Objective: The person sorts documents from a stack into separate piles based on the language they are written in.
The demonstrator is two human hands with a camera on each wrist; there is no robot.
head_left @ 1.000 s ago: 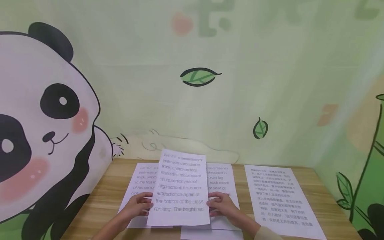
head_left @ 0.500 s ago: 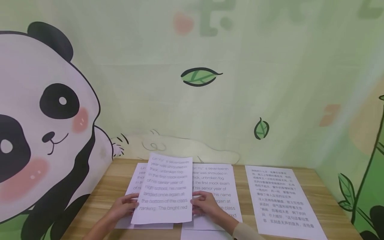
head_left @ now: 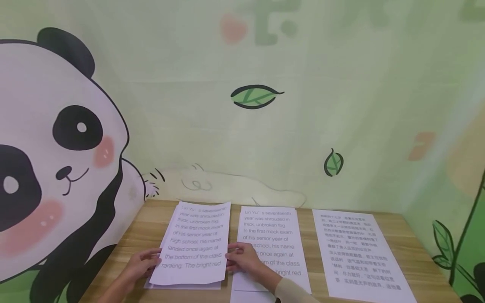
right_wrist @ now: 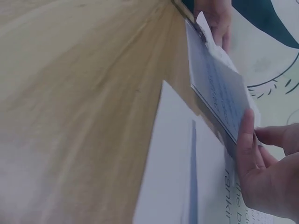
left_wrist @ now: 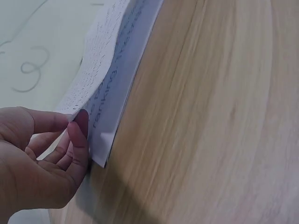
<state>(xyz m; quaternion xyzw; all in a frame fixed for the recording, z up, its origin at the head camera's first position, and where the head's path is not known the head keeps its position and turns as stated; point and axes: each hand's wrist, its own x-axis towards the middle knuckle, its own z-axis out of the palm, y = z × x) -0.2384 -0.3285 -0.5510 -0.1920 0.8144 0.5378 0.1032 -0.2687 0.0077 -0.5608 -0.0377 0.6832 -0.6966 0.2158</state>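
Note:
Between the two hands is a printed sheet of paper (head_left: 193,248) with large English text, held just above a left paper stack (head_left: 183,286). My left hand (head_left: 142,265) pinches its left edge between thumb and fingers; the left wrist view shows this left hand (left_wrist: 51,154) and the sheet's curved edge (left_wrist: 100,70) lifted off the printed page below. On the other side, my right hand (head_left: 248,261) pinches the right edge, its forearm crossing over the middle paper stack (head_left: 269,223). In the right wrist view, the right hand's fingers (right_wrist: 247,144) lie at the sheet's edge.
A sheet with Chinese text (head_left: 356,252) lies to the right on the wooden table (head_left: 322,290). Behind the table hangs a pale green backdrop (head_left: 182,126) with a panda drawing (head_left: 75,118) and leaves. The middle stack's pages are slightly offset from one another.
Both hands have carried the sheet left and lowered it, from between the left and middle stacks to over the left stack. The middle stack is more exposed now.

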